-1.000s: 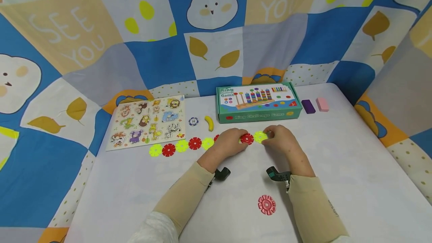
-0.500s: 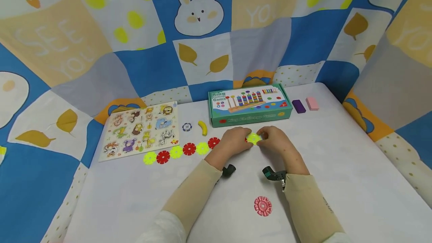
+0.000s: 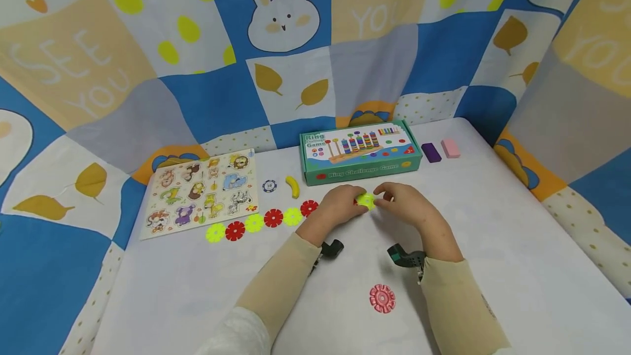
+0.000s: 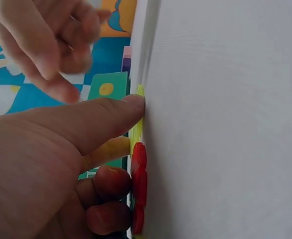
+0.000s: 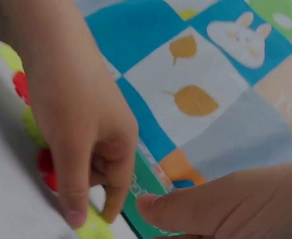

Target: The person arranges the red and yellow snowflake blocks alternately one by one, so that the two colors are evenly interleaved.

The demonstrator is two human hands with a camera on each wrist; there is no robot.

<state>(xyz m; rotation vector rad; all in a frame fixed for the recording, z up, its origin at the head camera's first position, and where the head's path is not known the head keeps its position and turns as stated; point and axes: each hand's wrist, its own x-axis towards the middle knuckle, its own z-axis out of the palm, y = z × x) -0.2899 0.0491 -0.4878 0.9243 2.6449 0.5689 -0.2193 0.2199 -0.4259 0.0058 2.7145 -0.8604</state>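
A row of notched plastic snowflake discs, alternating yellow-green and red, lies on the white tabletop in the head view. My left hand (image 3: 339, 207) is at the right end of the row, its thumb and index finger at opposite edges of the last yellow-green disc (image 3: 366, 200). In the left wrist view the thumb rests by that disc's edge, with red discs (image 4: 139, 181) beside the curled fingers. My right hand (image 3: 406, 204) hovers just right of the disc, fingers loosely bent and holding nothing. The left hand hides part of the row.
A ring game box (image 3: 362, 155) stands behind the hands. Left of it are a toy banana (image 3: 293, 186), a poker chip (image 3: 269, 185) and an animal puzzle board (image 3: 199, 193). Purple (image 3: 431, 152) and pink (image 3: 451, 148) blocks lie right; a pinkish-red disc (image 3: 382, 298) lies in front.
Both hands brought the yellow-green disc left against the red one at the row's end. The right hand has since let go and drawn slightly right. The head view has shifted.
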